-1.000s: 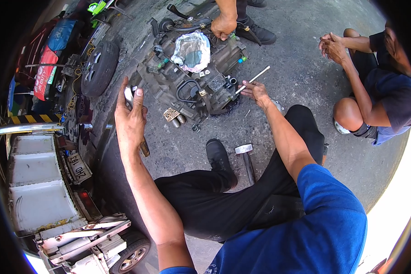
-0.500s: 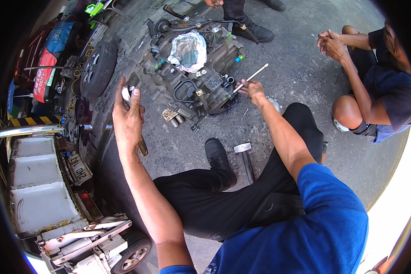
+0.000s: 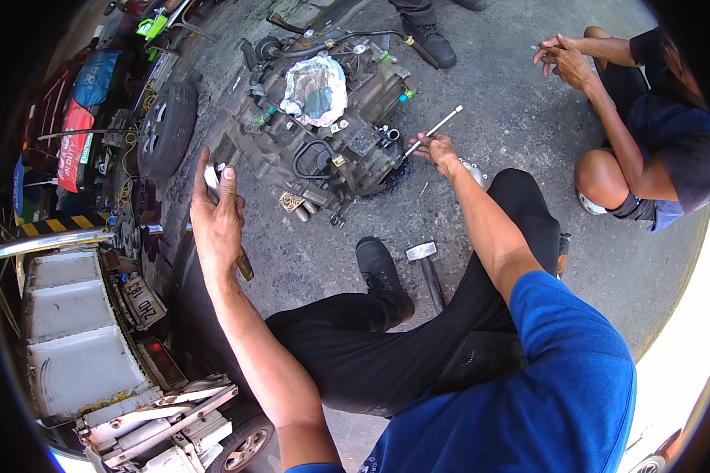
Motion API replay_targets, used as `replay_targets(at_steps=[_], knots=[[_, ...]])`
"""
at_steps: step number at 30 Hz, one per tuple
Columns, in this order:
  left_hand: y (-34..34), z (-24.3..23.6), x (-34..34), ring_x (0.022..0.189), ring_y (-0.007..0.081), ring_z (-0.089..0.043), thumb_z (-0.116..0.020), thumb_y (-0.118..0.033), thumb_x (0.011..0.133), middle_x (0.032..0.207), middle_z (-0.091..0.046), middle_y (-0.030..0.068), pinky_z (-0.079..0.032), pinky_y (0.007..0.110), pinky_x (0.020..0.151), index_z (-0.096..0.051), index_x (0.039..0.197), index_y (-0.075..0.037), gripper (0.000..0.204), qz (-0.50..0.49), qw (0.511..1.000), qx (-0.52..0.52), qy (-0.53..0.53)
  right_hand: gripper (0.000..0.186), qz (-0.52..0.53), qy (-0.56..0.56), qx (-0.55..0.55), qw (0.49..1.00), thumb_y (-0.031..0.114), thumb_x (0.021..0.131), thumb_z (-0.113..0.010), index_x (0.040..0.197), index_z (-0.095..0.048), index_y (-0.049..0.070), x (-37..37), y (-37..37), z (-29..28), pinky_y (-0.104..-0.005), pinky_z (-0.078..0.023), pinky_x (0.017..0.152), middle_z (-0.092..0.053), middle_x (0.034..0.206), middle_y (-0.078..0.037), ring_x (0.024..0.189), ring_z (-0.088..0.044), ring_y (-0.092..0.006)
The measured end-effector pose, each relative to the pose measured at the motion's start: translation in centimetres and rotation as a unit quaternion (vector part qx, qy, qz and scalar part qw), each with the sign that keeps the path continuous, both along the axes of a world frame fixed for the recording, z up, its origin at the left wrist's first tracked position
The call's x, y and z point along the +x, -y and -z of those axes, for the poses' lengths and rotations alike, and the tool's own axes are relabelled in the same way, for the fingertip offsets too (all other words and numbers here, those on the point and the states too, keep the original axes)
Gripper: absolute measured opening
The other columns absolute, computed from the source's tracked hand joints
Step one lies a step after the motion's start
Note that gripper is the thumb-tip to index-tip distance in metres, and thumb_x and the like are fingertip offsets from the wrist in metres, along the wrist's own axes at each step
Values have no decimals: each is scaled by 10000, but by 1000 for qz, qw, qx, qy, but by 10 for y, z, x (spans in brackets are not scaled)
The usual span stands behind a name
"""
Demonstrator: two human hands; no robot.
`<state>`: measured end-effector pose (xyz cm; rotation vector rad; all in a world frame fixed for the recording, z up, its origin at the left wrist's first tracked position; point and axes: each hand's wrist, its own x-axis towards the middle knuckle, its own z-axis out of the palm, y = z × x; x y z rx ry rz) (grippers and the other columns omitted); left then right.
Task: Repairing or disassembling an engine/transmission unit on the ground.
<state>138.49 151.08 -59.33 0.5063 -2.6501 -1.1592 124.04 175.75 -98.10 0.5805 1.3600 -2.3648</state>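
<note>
Item 1: gearbox assembly [image 3: 323,134], grimy, lying on the concrete ahead of me, a crumpled foil-like wrap on its top.
Item 2: tyre [image 3: 166,130], left of the gearbox.
Item 3: hammer [image 3: 426,264], on the ground beside my shoe.
Item 4: long metal rod [image 3: 434,130], pinched in my right hand [image 3: 436,148], its lower tip at the gearbox's right edge.
Item 5: small white-tipped tool [image 3: 213,175], clasped by my raised left hand [image 3: 217,225], well short of the gearbox.

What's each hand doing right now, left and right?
Left hand: closed on a small tool, brown handle below.
Right hand: closed on a long metal rod at the gearbox.
</note>
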Motion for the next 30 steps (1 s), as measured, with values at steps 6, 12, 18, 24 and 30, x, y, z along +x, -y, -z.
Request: replay_targets(at_steps=[6,12,18,24,30], knots=[[5,-2,4,517,40,-348,-596,-332,963,600,-387,-49,-274,220,445,-373,1458,-72,603,-6,1000,3,8,271,-27,-39,-5,999,184,925,-629,1070,-535,-25,-1,5,1,-364,-586,751,-671,975,-179,901,-686,-275],[6,0,0,514,37,-340,-594,-322,965,601,-387,-51,-270,222,444,-366,1461,-71,601,6,1000,25,-9,272,-30,-14,128,991,176,909,-646,1067,-554,-25,-6,12,-5,-365,-584,749,-679,978,-174,877,-686,-261],[7,0,1,520,38,-349,-606,-348,954,603,-389,-51,-277,220,450,-373,1459,-70,622,9,1000,12,-15,297,-18,-47,-120,991,186,933,-610,1152,-529,3,4,4,2,-380,-511,922,-668,1082,-148,1003,-655,-250],[7,-1,3,517,38,-341,-603,-350,956,605,-389,-50,-273,225,447,-367,1461,-69,624,3,1000,5,-23,277,-60,2,44,997,126,950,-562,1197,-498,17,-2,8,-1,-366,-513,906,-648,1158,-150,1074,-635,-256],[7,-4,3,521,39,-345,-601,-332,959,613,-392,-46,-278,226,449,-368,1461,-67,614,0,1000,1,-12,237,-4,-39,-117,992,126,932,-595,1145,-523,53,4,6,3,-379,-502,919,-672,1104,-120,1064,-640,-243]])
